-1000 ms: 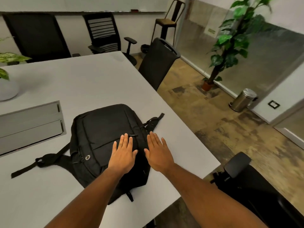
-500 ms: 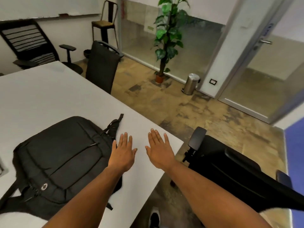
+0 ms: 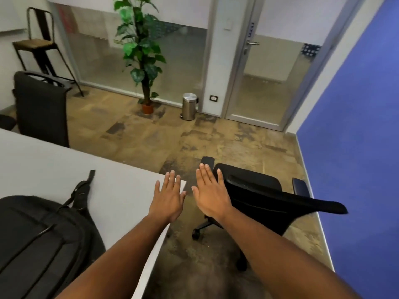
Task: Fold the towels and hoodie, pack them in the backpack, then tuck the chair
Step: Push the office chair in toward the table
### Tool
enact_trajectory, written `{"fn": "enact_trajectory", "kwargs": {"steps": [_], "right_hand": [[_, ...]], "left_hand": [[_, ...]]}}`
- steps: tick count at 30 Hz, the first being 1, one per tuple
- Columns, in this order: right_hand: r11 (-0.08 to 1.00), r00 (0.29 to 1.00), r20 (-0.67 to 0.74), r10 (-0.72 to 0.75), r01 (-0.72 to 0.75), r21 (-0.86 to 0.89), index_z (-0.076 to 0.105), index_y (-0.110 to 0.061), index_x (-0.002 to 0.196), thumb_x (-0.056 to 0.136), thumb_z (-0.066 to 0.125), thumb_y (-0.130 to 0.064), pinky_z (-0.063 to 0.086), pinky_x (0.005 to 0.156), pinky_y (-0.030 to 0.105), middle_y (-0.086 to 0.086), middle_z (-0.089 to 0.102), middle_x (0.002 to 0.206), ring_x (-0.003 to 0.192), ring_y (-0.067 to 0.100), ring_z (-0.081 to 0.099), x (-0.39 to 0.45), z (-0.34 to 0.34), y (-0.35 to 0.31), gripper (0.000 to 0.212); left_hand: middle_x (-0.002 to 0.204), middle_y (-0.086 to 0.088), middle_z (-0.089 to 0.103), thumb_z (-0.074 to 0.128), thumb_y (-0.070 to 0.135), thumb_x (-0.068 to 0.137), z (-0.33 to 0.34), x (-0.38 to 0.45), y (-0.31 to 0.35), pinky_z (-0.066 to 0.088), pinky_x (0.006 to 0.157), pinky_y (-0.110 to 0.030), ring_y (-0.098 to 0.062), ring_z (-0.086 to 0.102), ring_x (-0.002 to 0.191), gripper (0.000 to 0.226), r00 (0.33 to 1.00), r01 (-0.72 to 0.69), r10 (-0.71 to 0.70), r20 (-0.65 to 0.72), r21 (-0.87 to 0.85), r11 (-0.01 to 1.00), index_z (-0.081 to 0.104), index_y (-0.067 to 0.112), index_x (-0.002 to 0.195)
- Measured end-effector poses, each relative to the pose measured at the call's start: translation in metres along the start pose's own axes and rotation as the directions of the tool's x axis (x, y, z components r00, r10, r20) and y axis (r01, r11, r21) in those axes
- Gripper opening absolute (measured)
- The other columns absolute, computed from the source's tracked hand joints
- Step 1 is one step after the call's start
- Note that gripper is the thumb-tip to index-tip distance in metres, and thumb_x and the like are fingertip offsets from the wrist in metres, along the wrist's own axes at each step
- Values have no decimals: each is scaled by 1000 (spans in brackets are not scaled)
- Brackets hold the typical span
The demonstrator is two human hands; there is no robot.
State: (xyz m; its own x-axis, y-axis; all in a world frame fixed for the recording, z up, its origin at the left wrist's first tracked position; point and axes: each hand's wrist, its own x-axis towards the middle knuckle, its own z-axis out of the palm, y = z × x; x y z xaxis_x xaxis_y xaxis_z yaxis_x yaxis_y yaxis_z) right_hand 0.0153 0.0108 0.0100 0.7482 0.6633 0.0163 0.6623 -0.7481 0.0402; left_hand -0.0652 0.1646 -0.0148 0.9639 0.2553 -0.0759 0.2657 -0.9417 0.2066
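Both hands have left the backpack (image 3: 43,238), which lies closed on the table (image 3: 64,169), and swung right toward the chair (image 3: 259,197). Left hand (image 3: 168,199) and right hand (image 3: 210,195) hover flat, fingers straight, holding nothing, probably reaching to tuck the chair in.

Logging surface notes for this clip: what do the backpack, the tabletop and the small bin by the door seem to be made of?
Backpack: black woven fabric, matte, going by its soft folds and webbing straps. Tabletop: smooth pale grey, matte, probably laminate; no grain shows. Bin: brushed metal, likely steel, given its silvery sheen and domed lid.
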Motion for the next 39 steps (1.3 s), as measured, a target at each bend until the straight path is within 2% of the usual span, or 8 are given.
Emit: {"fn": "enact_trajectory", "kwargs": {"steps": [4, 20, 25, 30, 35, 39], "right_hand": [[997, 997, 2, 75, -75, 9, -1, -12, 161, 92, -12, -52, -11, 124, 52, 5, -11, 169, 155, 19, -15, -21, -2, 50, 80], [936, 939, 40, 342, -344, 66, -1, -15, 162, 86, -19, -56, -8, 124, 52, 4, -8, 169, 155, 18, -12, -100, 9, 222, 88], [898, 902, 63, 427, -431, 90, 2, -14, 162, 87, -18, -58, -6, 125, 50, 5, -5, 170, 156, 19, -9, -118, 17, 261, 88], [866, 873, 108, 476, -487, 116, 2, -14, 162, 105, 5, -53, -4, 126, 49, 6, -5, 170, 156, 20, -8, -127, 23, 298, 69], [864, 874, 113, 472, -484, 136, 4, -15, 162, 99, -4, -57, -1, 126, 49, 6, -2, 170, 156, 20, -6, -128, 33, 318, 76], [872, 883, 67, 465, -470, 135, 15, -16, 161, 93, -13, -58, 10, 125, 50, 6, 10, 169, 157, 21, 6, -127, 39, 318, 85]], "left_hand": [[169, -6, -13, 12, 47, 108, 3, 16, 52, -1, 126, -48, -21, -16, 155, 65, 996, -85, 85, -6, -19, 996, 0, 14, 162], [168, -7, -15, 17, 49, 108, 15, 59, 228, -9, 125, -46, -20, -21, 153, 67, 954, -300, 301, 14, -17, 954, -2, 12, 162], [168, -7, -15, 16, 47, 109, 22, 67, 258, -10, 125, -46, -19, -21, 153, 66, 946, -323, 322, 22, 9, 947, 0, 11, 162], [168, -5, -14, 14, 49, 108, 28, 81, 279, -10, 125, -46, -17, -21, 153, 67, 951, -308, 307, 37, 25, 951, 0, 11, 162], [168, -4, -15, 12, 55, 106, 35, 92, 297, -9, 126, -46, -17, -21, 153, 72, 955, -291, 290, 58, 11, 957, -2, 12, 162], [169, -6, -7, 11, 57, 105, 47, 92, 307, -4, 126, -46, -17, -13, 155, 73, 959, -253, 249, 134, 13, 967, 3, 11, 162]]}}
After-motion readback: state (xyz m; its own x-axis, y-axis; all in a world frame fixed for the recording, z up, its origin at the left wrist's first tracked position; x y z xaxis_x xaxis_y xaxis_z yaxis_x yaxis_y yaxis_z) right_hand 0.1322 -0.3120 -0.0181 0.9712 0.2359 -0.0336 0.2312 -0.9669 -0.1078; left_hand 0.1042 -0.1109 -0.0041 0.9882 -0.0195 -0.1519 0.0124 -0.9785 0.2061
